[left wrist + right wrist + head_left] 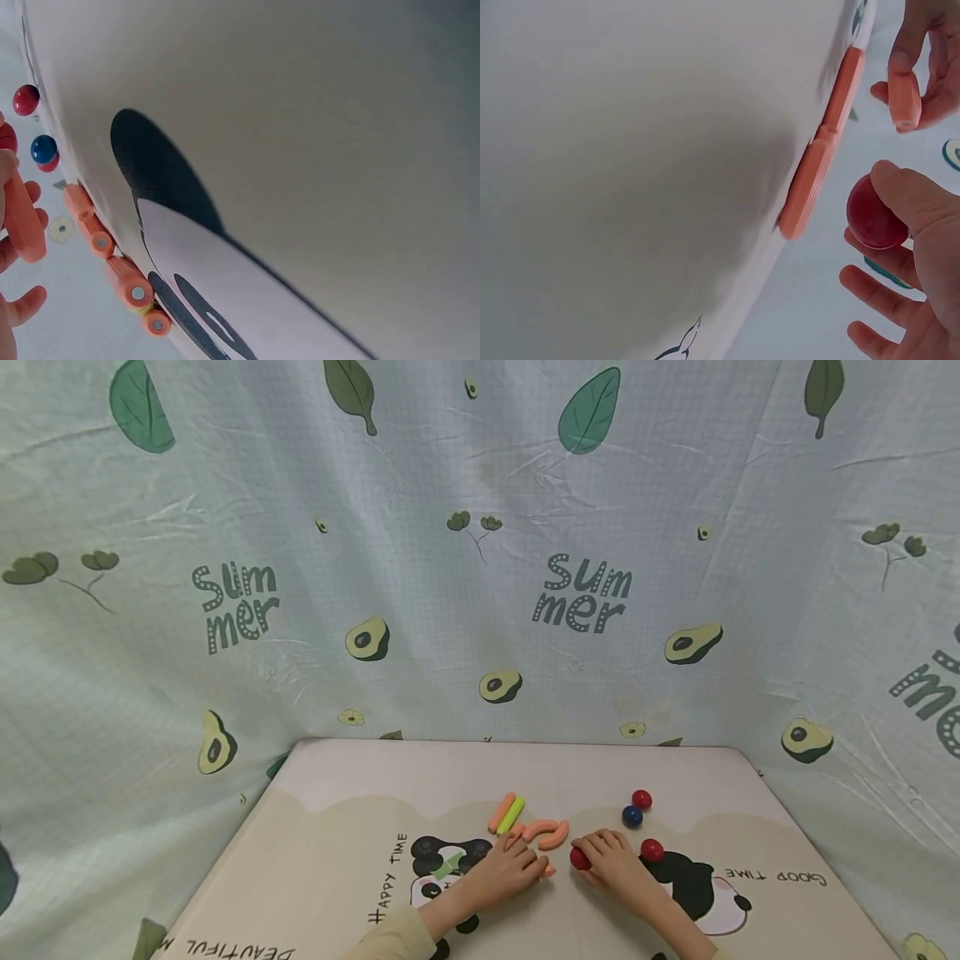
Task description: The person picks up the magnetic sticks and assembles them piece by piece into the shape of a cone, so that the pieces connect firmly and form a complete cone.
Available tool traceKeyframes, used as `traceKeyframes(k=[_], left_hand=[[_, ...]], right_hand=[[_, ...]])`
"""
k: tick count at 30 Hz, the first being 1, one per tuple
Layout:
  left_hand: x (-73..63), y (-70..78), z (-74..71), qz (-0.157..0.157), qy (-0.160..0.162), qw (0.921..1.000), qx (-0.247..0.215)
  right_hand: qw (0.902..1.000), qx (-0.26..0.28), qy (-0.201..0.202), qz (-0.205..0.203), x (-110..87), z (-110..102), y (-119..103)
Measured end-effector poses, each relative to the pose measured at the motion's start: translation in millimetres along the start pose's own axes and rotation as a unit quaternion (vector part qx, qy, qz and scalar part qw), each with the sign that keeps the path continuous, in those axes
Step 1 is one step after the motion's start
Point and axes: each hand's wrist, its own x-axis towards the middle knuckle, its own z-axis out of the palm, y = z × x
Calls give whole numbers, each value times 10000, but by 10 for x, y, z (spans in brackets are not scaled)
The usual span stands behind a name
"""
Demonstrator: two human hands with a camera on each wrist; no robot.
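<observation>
My left hand (507, 870) pinches a short orange toy rod (905, 99) between thumb and fingers; its end sticks out past the fingertips. In the right wrist view, my right hand (937, 247) holds a red ball (875, 213) between thumb and index finger, the other fingers spread loosely. In the head view, the two hands face each other low over the table, rod and red ball a short gap apart. Just beyond my left hand lie curved orange rods (555, 836), with metal discs in their ends in the left wrist view.
A straight orange rod (502, 812) and a yellow-green rod (512, 816) lie side by side behind the left hand. Beyond the right hand are a blue ball (632, 816) and a red ball (641, 800); another red ball (652, 850) sits beside its wrist. A printed curtain (480, 610) hangs behind the table.
</observation>
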Motion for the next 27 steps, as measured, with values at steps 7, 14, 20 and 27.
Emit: traceKeyframes(k=[7, 14, 20, 27], left_hand=[[21, -1, -33, -2, -27, 10000, 56], [28, 1, -34, 13, -120, 9999, 90], [28, -1, -41, 35, -12, 10000, 19], [36, 11, -36, -9, 27, 9996, -273]], right_hand=[[9999, 80, 96, -78, 32, -26, -52], [9991, 117, 303, -256, 67, -55, -90], [9993, 242, 141, -261, 73, -61, -140], [9990, 357, 72, -240, 85, -45, -198]])
